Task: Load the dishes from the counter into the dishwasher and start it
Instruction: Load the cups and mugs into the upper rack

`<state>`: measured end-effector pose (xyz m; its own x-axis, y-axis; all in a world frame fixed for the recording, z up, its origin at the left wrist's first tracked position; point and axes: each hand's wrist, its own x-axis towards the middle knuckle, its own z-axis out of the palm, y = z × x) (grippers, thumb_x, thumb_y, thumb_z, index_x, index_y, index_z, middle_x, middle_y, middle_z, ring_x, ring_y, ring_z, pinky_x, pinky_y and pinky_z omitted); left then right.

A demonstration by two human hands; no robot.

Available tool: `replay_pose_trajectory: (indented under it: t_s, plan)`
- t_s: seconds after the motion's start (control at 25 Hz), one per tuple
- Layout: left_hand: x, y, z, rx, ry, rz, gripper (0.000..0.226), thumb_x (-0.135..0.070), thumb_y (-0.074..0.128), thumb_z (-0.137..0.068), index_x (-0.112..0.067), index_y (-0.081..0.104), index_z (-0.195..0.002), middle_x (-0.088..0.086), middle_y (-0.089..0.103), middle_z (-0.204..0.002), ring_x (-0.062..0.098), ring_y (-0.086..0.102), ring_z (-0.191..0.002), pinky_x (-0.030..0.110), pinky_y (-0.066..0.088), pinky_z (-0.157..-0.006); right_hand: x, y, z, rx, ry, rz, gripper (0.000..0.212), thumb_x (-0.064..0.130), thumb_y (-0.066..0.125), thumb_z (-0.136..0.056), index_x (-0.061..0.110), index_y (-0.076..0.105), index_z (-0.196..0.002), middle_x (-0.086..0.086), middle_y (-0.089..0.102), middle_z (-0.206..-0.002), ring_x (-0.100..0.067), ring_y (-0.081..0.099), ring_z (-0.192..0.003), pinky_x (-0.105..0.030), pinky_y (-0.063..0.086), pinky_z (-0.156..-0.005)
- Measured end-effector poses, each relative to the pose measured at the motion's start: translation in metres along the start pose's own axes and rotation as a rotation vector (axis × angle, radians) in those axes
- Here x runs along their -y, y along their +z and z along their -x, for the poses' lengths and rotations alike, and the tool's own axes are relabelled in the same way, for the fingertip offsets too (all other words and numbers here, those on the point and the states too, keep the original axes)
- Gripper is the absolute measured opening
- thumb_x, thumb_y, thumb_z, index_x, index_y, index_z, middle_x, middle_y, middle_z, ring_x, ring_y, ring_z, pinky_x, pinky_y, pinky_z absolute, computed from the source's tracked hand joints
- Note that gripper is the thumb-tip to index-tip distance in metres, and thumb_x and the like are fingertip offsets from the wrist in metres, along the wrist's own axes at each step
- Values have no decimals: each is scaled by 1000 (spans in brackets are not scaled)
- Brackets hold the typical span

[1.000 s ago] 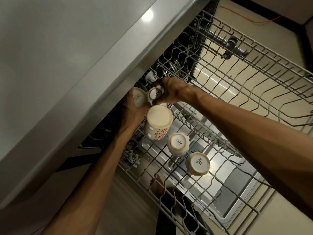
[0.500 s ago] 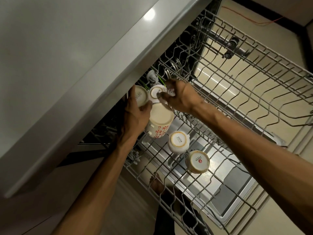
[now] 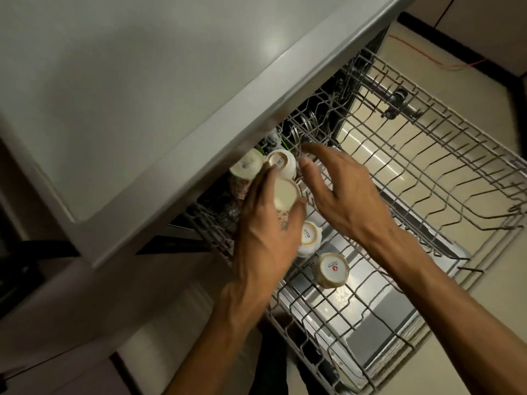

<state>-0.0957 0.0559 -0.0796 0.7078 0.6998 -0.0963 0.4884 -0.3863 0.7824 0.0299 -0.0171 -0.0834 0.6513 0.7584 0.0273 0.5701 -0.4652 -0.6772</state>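
The dishwasher's upper wire rack [image 3: 427, 155] is pulled out under the counter edge. Several cream cups stand upside down along its left side. My left hand [image 3: 265, 238] grips the red-patterned mug [image 3: 285, 195] from the side, fingers curled round its wall. Behind it sit a small cup marked SISTA [image 3: 281, 162] and a patterned cup [image 3: 246, 168], partly under the counter. In front stand another SISTA cup [image 3: 309, 238] and a cup with a red logo [image 3: 330, 269]. My right hand [image 3: 342, 195] hovers above the rack with fingers spread, holding nothing.
The grey counter [image 3: 128, 95] overhangs the rack's left end. The right half of the rack holds only bare tines. The open dishwasher door [image 3: 385, 332] lies below the rack. An orange cable [image 3: 427, 58] runs across the tiled floor at top right.
My right hand has let go of the small SISTA cup and drawn back toward me. My left hand has moved from the back cups onto the red-patterned mug.
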Motion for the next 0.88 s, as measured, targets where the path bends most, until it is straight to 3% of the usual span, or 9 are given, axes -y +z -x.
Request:
replay_pose_trajectory:
  t_s: [0.2,0.44,0.6,0.72,0.88]
  plan:
    - [-44,-30,44,-126,98,56,59,-29,64,-93,-11,43,-145,1,43,-150,2,36,-137,2,26,-105,39,-51,32,-10,-4,-19,47,44,36,-104,16,50,-139,-1,55,-139,-7,48,-125,-23,35,-100]
    - [-78,-79,76,-230,53,54,60,-39,60,-92,-15,43,-144,0,46,-148,2,37,-135,5,27,-108,96,-89,58,-23,-78,-89,48,46,36,-102,20,49,-140,3,56,-137,-3,47,-123,-26,40,-100]
    - [-90,-115,92,-341,-19,69,59,-35,61,-92,-13,43,-144,3,46,-147,-3,34,-131,-3,25,-101,138,-100,67,-2,-187,-113,45,41,34,-104,18,48,-140,2,55,-138,-5,47,-125,-34,42,-105]
    - [-94,-147,110,-417,-33,36,60,-40,58,-93,-11,43,-143,3,46,-147,0,35,-133,-1,26,-103,170,-102,72,55,-260,-124,47,40,32,-105,15,47,-142,0,53,-141,-8,44,-132,-43,39,-110]
    - [-99,-191,135,-480,-115,61,62,-42,58,-93,-16,40,-146,0,43,-150,1,34,-136,1,25,-104,213,-102,82,126,-312,-174,50,46,30,-103,19,44,-144,2,50,-145,-8,41,-136,-46,36,-112]
